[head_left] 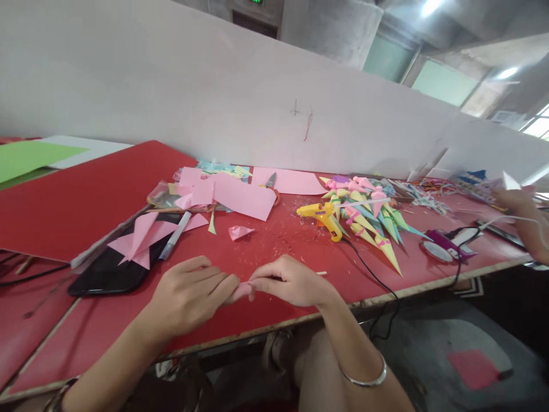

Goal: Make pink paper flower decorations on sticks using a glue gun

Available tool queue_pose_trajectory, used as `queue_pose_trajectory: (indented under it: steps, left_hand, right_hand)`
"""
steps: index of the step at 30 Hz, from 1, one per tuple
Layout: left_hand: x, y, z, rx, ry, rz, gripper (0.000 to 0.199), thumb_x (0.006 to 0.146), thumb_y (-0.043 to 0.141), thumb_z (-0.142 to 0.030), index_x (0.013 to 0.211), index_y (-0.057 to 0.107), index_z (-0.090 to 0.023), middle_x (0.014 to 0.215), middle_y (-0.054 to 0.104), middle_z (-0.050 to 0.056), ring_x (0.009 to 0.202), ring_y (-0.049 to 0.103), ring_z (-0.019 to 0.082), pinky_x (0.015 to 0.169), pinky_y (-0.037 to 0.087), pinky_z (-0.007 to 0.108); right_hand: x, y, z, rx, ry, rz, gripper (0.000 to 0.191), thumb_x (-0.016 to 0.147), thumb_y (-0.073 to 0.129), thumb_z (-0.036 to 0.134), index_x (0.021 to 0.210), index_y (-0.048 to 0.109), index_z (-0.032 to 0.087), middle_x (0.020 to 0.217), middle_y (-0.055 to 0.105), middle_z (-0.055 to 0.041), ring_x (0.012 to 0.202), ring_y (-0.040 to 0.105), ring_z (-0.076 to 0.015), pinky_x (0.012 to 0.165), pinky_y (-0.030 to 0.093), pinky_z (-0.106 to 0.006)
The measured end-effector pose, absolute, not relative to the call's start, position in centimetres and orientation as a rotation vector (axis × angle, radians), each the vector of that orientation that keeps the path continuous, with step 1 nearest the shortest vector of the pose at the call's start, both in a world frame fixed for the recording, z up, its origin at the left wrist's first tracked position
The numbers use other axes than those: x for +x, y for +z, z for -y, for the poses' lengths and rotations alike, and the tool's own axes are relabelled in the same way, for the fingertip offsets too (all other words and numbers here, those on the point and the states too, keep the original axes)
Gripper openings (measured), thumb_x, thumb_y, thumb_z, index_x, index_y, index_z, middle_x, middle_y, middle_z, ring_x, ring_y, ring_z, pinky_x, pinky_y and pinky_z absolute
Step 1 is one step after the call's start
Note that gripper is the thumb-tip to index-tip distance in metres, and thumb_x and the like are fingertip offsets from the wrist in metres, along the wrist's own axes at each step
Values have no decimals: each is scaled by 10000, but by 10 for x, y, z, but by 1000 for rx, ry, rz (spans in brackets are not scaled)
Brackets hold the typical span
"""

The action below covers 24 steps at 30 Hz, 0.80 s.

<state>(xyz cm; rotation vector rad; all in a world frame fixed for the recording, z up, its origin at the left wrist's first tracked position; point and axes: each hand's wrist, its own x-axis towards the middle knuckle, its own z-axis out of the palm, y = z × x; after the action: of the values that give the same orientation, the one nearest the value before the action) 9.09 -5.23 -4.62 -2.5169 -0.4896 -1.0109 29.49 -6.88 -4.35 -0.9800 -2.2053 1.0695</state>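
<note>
Near the front edge of the red table (274,312), my left hand (189,292) is closed around a small rolled piece of pink paper (242,290). My right hand (287,280) pinches the other end of that paper between thumb and fingers. Most of the piece is hidden by my fingers. Just beyond the hands lies a small folded pink paper (241,232). A yellow hot glue gun (321,216) rests farther to the right, its nozzle pointing left. Cut pink sheets (246,194) and orange-handled scissors (271,182) lie at the back.
Colourful paper cones (364,212) are piled right of the glue gun, whose black cord (369,269) hangs over the edge. At left, pink strips and a marker (175,236) lie on a black tray (115,274). Another person's hand (517,200) holds white paper at far right.
</note>
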Motion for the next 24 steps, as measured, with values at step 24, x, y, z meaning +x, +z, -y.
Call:
queue_pose_trajectory:
  steps: [24]
  left_hand:
    - [74, -28, 46, -2947, -1294, 1124, 495, 866, 360, -281, 380, 317, -202, 313, 401, -27, 340, 403, 102, 419, 298, 250]
  right_hand:
    - [346, 5, 124, -1371, 538, 2172, 351, 942, 412, 367, 757, 665, 209, 652, 632, -11, 614, 572, -144, 575, 397, -232]
